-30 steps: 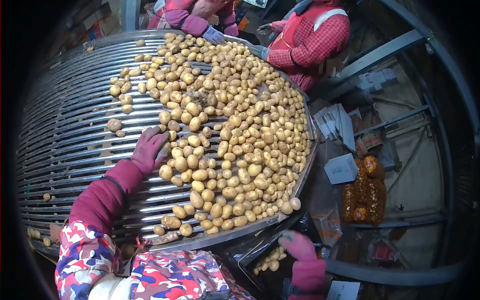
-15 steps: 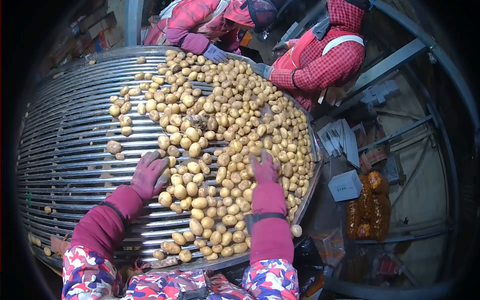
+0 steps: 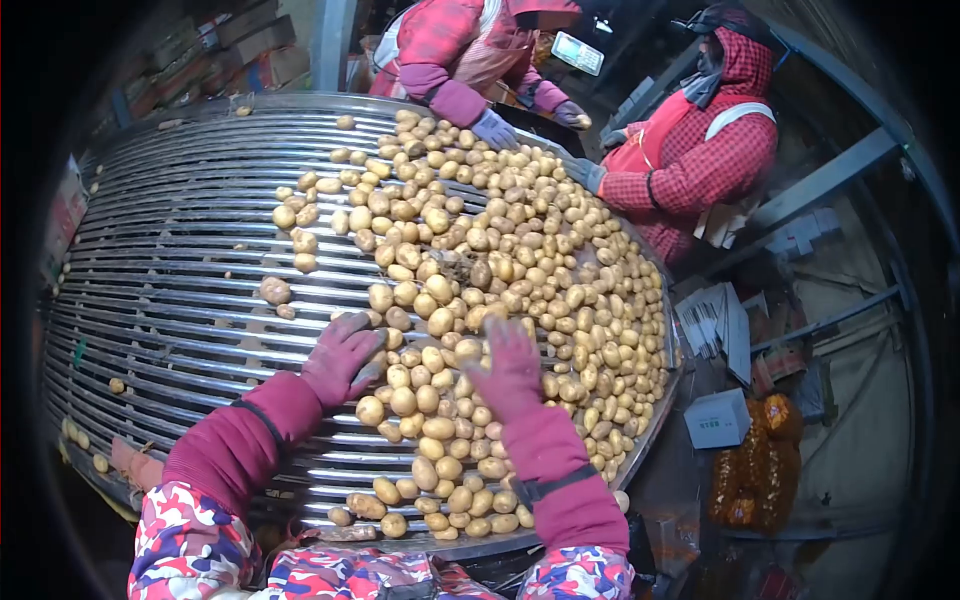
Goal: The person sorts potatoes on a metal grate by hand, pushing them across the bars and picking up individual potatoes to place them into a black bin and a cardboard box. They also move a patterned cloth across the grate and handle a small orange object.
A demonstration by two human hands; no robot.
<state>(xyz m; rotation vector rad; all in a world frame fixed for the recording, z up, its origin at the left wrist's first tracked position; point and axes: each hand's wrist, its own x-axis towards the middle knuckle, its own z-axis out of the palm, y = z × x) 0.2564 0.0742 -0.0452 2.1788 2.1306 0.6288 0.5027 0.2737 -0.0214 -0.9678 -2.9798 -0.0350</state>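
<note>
Many yellow-brown potatoes (image 3: pixel 440 320) lie spread over a rack of metal bars (image 3: pixel 190 300). My left hand (image 3: pixel 343 362), in a pinkish glove, rests at the left edge of the potatoes, its fingers stretched and its thumb apart, touching the nearest ones. Among the potatoes further right is my right hand (image 3: pixel 512 372), gloved too and slightly blurred, palm down with fingers extended and thumb spread. Potatoes lie around its fingertips, and none shows gripped. A dark clump of debris (image 3: pixel 456 266) sits among the potatoes beyond my hands.
Two people in red checked clothes stand across the rack; one gloved hand (image 3: pixel 493 128) rests at its far edge. A curved metal rim (image 3: pixel 655 420) bounds the right side. Beyond it are a white box (image 3: pixel 717 419) and orange net bags (image 3: pixel 757 470). A steel post (image 3: pixel 333 45) stands behind.
The view has swung, so the scene sits further right. My right hand has moved left across the potatoes, towards my left hand, which stays at the edge. The person at right has raised their head.
</note>
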